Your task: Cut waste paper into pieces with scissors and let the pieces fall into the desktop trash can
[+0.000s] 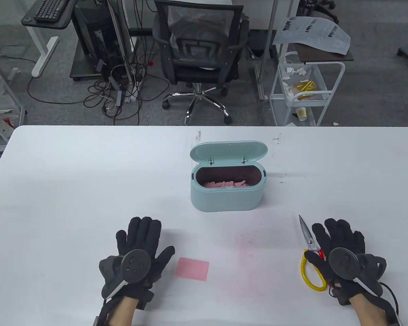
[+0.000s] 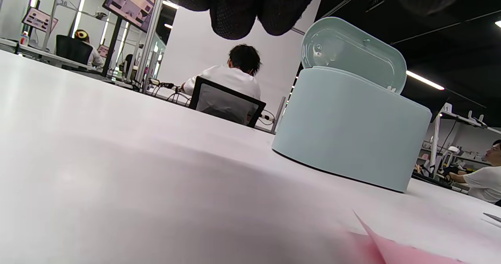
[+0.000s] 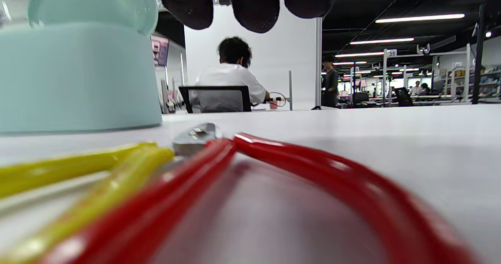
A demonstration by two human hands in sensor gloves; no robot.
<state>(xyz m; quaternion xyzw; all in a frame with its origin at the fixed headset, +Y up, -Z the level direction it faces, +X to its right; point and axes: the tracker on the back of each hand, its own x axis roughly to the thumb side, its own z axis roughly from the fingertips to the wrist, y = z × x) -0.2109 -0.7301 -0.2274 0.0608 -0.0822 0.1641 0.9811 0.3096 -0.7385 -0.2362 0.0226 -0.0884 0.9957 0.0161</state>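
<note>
Both hands lie flat, fingers spread: left hand point(image 1: 139, 251) beside the pink paper point(image 1: 192, 268), right hand point(image 1: 341, 251) over the scissors point(image 1: 311, 258). The trash can point(image 1: 226, 193) stands open on the surface point(image 1: 71, 190).

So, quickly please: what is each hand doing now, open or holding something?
Left hand: open, flat on the table, holding nothing.
Right hand: open, fingers straight, lying over the scissors, not gripping them.

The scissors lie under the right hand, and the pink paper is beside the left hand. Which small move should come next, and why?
Probably the right hand should curl its fingers into the handles of the scissors and lift them: it lies flat over them, the blades closed, while the pink paper is uncut and the trash can is open.
</note>
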